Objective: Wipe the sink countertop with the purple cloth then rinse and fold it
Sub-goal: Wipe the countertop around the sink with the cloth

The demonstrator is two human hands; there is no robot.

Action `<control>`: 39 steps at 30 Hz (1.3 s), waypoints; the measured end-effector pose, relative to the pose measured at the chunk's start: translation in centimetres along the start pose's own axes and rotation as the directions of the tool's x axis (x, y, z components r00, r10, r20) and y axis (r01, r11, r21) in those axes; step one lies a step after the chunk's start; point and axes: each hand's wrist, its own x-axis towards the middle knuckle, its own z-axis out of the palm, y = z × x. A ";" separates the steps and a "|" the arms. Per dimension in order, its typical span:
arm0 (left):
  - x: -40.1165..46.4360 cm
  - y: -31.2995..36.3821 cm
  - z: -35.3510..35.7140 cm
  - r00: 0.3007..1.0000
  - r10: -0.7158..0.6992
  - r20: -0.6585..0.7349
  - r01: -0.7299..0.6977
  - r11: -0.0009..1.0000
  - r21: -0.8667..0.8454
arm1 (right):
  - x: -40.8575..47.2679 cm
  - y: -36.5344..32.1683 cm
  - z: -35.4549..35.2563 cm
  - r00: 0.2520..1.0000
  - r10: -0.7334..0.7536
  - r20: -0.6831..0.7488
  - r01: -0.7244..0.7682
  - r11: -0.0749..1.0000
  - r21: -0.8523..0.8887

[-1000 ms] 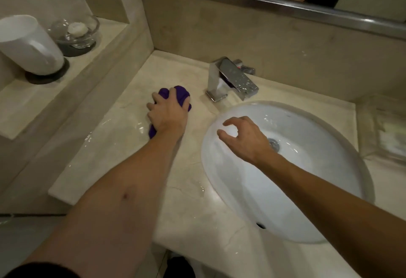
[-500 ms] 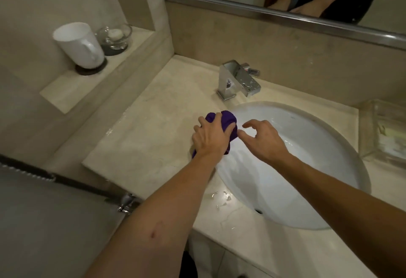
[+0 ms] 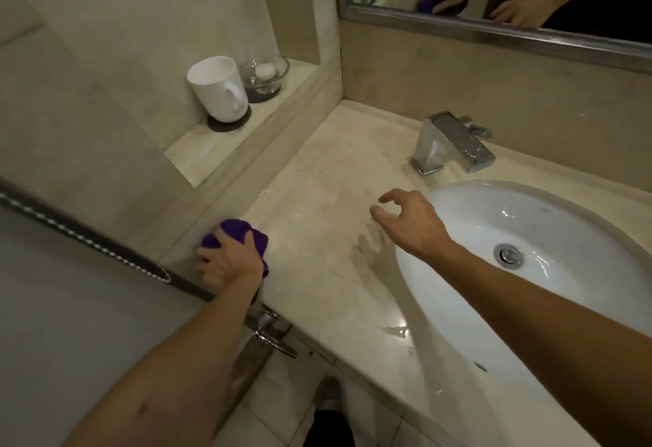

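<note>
Left hand [image 3: 231, 263] slid purple cloth [image 3: 240, 233] to countertop's [image 3: 328, 199] left edge.

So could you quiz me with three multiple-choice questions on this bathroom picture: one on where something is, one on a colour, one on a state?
1. Where is the cloth?
A. In the sink
B. At the counter's left edge
C. On the shelf

2. What colour is the mug?
A. White
B. Black
C. Purple

3. What is the right hand doing?
A. Turning the tap
B. Gripping the cloth
C. Holding nothing

Answers:
1 B: the left hand grips it on the counter, by the left wall.
2 A: it stands white on the shelf.
3 C: its loosely curled fingers hang over the counter beside the sink, short of the tap.
</note>
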 end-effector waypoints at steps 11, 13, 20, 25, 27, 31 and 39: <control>2.2 6.9 2.0 0.987 -0.163 -0.009 0.159 0.971 -0.180 | 1.9 -0.5 0.1 1.000 0.009 0.008 -0.009 0.999 0.039; 3.0 8.7 2.3 0.973 -0.233 -0.001 0.226 0.947 -0.230 | 2.3 -0.3 -0.5 1.000 0.017 -0.007 -0.017 0.998 0.062; 4.3 13.1 3.7 0.995 0.075 -0.062 -0.077 0.996 -0.039 | 4.6 0.8 -2.0 0.997 0.056 -0.047 -0.052 0.995 0.086; 5.2 15.6 4.3 0.957 0.285 -0.047 -0.279 0.955 0.096 | 5.4 1.8 -2.3 0.993 0.093 -0.069 -0.086 0.992 0.090; 5.2 16.1 4.6 0.935 0.351 -0.044 -0.341 0.928 0.150 | 5.4 2.1 -2.2 0.993 0.097 -0.065 -0.091 0.991 0.098; 4.1 17.3 4.7 0.903 0.429 -0.008 -0.423 0.894 0.150 | 4.9 3.0 -2.2 0.992 0.115 -0.049 -0.110 0.989 0.097; -2.3 19.0 5.6 0.821 0.568 0.060 -0.569 0.804 0.172 | 2.9 5.6 -3.0 0.990 0.140 -0.032 -0.139 0.990 0.039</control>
